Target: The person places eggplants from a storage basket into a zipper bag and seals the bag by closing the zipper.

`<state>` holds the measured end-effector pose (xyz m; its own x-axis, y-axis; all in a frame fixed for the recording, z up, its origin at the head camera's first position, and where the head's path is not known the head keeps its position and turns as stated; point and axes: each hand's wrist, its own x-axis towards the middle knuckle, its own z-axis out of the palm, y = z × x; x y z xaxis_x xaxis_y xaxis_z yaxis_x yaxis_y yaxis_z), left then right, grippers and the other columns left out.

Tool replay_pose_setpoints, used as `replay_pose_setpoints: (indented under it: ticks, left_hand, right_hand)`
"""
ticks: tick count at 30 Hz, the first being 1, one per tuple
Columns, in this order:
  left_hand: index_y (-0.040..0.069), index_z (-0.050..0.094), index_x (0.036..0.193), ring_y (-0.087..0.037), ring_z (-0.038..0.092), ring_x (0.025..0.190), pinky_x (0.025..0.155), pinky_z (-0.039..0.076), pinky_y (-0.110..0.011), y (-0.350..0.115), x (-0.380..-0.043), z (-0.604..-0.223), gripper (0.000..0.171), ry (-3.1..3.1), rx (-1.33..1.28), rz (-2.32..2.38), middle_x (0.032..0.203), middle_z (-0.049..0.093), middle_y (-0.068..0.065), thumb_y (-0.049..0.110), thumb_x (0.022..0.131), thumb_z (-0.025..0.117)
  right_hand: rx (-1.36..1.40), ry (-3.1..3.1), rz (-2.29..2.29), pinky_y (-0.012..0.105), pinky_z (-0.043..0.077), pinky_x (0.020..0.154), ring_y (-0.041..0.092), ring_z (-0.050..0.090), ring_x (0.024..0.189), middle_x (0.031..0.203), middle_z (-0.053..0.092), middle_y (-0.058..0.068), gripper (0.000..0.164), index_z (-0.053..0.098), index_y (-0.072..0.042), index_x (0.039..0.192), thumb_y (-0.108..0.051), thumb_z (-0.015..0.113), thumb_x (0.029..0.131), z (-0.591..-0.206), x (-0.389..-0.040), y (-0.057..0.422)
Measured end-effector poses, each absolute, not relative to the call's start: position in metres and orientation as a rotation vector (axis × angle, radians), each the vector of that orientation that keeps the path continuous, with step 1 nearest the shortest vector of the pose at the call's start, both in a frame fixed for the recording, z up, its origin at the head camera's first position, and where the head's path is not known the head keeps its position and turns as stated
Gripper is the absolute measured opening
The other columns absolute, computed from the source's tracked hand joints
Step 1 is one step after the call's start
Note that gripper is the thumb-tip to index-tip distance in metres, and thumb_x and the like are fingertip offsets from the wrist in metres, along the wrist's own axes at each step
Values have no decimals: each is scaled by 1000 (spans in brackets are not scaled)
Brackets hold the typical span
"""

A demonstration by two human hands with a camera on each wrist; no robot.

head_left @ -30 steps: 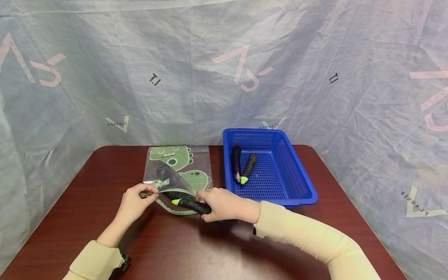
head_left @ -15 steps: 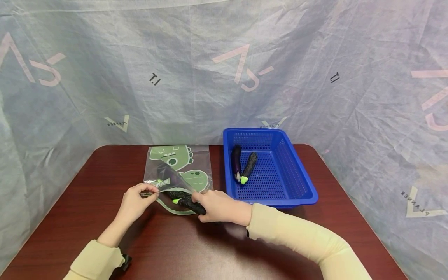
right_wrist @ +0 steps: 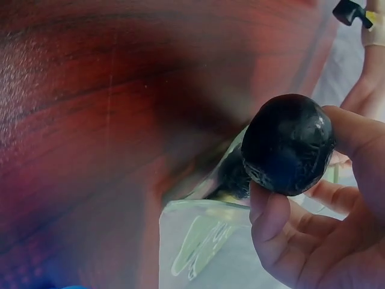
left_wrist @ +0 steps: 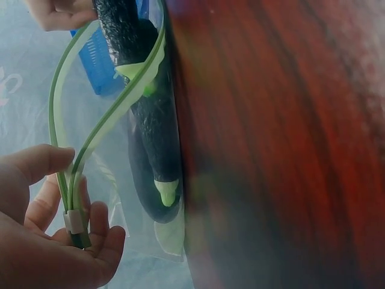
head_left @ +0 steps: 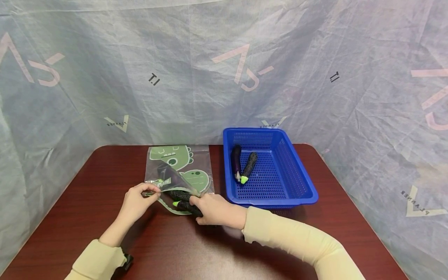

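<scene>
My left hand [head_left: 138, 200] pinches the corner of a clear zip bag [head_left: 197, 179] with a green dinosaur print, beside its pale slider [left_wrist: 73, 221]. The bag's green-edged mouth gapes toward me. My right hand [head_left: 217, 210] grips a dark bumpy cucumber [head_left: 189, 207] near its rounded end, thumb and fingers around it. Its lime-green tip [left_wrist: 132, 71] points into the mouth. Inside the bag, another lime-tipped cucumber [left_wrist: 155, 135] lies along a smooth dark vegetable [left_wrist: 139, 174], partly hidden behind it.
A blue perforated basket [head_left: 306, 175] stands right of the bag. It holds a dark purple eggplant [head_left: 236, 161] and another lime-tipped cucumber [head_left: 249, 167]. The reddish wooden table [head_left: 175, 249] ends at a grey fabric backdrop [head_left: 189, 77].
My right hand has moved left and slightly toward me, carrying the cucumber farther into the bag's mouth. My left hand has stayed almost still at the bag's corner.
</scene>
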<state>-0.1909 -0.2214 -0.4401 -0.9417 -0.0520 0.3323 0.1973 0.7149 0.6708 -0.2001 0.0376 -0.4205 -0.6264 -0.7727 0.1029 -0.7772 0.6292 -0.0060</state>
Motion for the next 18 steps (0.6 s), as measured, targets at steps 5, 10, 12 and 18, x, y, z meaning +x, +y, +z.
replay_pose_setpoints:
  ticks: [5, 10, 12, 18]
  left_hand:
    - [16, 71, 83, -18, 63, 79, 68, 46, -28, -220, -191, -439, 9, -2599, -114, -1075, 89, 68, -2, 11, 77, 76]
    - [15, 70, 83, -19, 63, 80, 68, 47, -29, -219, -191, -439, 9, -2599, -116, -1071, 89, 68, -3, 10, 77, 75]
    - [15, 70, 83, -19, 63, 80, 68, 47, -30, -219, -191, -439, 9, -2597, -118, -1069, 89, 68, -3, 10, 77, 76]
    - [16, 71, 82, -13, 62, 77, 67, 46, -26, -218, -192, -440, 10, -2575, -137, -1054, 88, 68, -1, 11, 76, 76]
  right_hand:
    - [1314, -2744, 56, 34, 49, 53, 19, 64, 68, 78, 64, -1, 39, 57, -20, 103, -34, 76, 72, -424, -201, 35]
    - [1312, -2751, 55, 33, 49, 53, 19, 65, 70, 83, 64, -1, 38, 57, -19, 102, -34, 76, 72, -426, -201, 33]
    - [1310, -2749, 50, 33, 49, 53, 19, 65, 71, 82, 64, -1, 37, 57, -19, 100, -34, 76, 72, -427, -200, 32]
    - [1299, -2743, 31, 33, 49, 52, 18, 65, 70, 78, 64, -1, 35, 57, -17, 96, -34, 76, 72, -429, -199, 28]
